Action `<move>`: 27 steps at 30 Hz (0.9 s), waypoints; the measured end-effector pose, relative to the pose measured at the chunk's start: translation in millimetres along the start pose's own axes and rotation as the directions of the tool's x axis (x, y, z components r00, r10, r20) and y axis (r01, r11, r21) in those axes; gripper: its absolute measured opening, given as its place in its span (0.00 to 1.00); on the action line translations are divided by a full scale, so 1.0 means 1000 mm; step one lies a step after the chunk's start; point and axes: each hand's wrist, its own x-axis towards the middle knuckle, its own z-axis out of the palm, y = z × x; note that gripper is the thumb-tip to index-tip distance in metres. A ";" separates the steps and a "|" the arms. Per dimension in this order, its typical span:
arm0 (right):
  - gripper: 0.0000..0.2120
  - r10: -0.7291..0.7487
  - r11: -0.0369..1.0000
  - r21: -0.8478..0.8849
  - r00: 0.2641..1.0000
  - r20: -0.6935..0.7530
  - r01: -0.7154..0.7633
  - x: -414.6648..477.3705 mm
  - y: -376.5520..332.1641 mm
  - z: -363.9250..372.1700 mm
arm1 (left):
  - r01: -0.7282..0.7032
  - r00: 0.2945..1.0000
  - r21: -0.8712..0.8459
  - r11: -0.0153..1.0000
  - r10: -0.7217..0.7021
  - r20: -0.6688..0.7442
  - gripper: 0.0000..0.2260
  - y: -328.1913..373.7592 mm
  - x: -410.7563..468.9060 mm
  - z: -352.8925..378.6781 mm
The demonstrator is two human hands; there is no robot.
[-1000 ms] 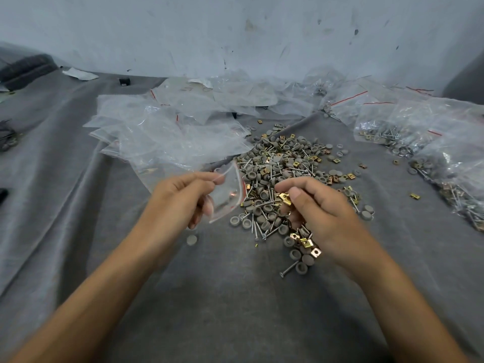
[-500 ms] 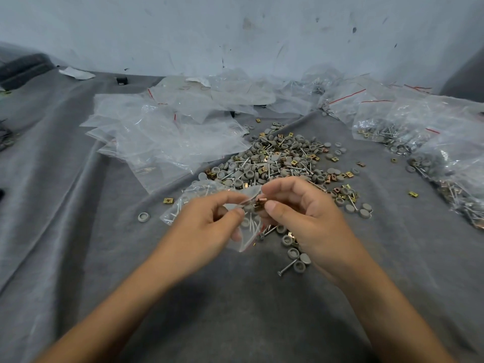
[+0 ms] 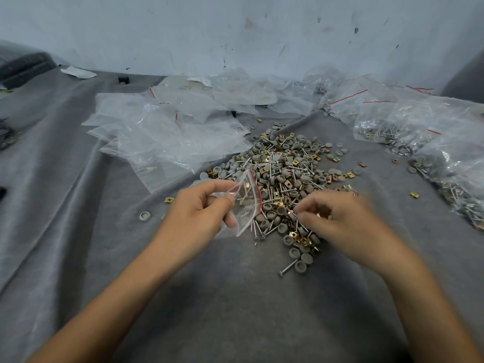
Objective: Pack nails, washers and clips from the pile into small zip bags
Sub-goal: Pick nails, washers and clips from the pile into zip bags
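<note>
A pile [image 3: 285, 174] of grey washers, nails and gold clips lies on grey cloth in the middle. My left hand [image 3: 199, 210] pinches a small clear zip bag [image 3: 245, 203] with a red strip, held open-side up at the pile's near left edge; a clip and a nail show through it. My right hand [image 3: 337, 218] is blurred, fingers curled and tips down on the pile's near part. Whether it holds a piece I cannot tell.
Empty zip bags [image 3: 167, 134] are spread at the back left. Filled bags [image 3: 424, 137] lie along the right. A loose washer [image 3: 144, 215] and a clip [image 3: 169, 199] sit left of my left hand. A wall [image 3: 235, 35] closes the back.
My hands have come apart. The left hand has raised the bag upright beside the pile, and the right hand has moved right and down onto the pile.
</note>
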 end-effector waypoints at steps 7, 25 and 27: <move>0.08 0.056 0.975 -0.223 0.955 0.291 0.011 -0.005 -0.004 -0.003 | 0.013 1.000 -0.016 1.000 -0.013 0.001 0.10 0.000 0.000 0.000; 0.08 -0.030 0.836 0.548 0.999 0.044 0.001 -0.004 -0.014 0.000 | -0.014 1.000 0.015 1.000 0.014 0.016 0.10 0.001 -0.001 0.000; 0.08 -0.057 0.736 0.677 0.997 0.043 0.013 -0.006 -0.023 0.001 | -0.015 1.000 0.018 1.000 0.015 0.017 0.11 0.001 -0.001 0.000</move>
